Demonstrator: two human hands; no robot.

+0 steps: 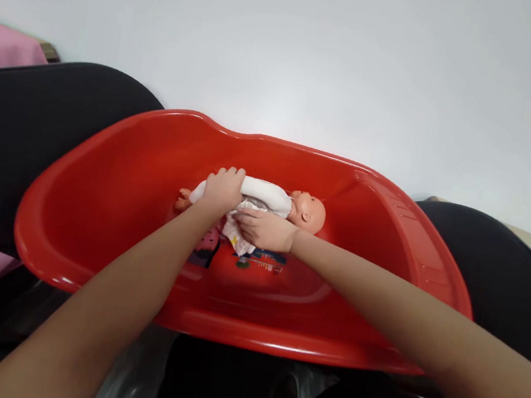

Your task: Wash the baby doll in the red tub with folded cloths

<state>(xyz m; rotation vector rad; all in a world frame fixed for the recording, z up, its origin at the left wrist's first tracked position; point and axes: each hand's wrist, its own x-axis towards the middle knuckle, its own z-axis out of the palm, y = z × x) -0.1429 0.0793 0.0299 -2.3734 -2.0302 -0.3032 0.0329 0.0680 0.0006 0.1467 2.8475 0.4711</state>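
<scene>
From the head camera, a red plastic baby tub (114, 206) fills the middle of the picture, its long rim running from lower left to upper right, set against a plain pale wall (360, 62). A small baby doll (288, 207) lies on its back on the floor of the tub, head toward the right, feet toward the left, dressed in a white garment (266, 194).

The left hand (222, 188) comes in from the lower left and lies over the doll's lower body, fingers curled down around the clothed legs in a closed grasp. The right hand (264, 230) reaches in from the lower right and rests against the near side of the doll's trunk, fingers fairly straight and close together, pinching or pressing a bunched white cloth (240, 238) with small coloured marks; whether it truly grips the cloth I cannot tell. The two hands sit just beside each other.

Printed cartoon figures (260, 262) show on the tub floor just below the hands. Dark padded shapes (36, 132) flank the tub on both sides, and pink fabric (4, 44) shows at the far left.
</scene>
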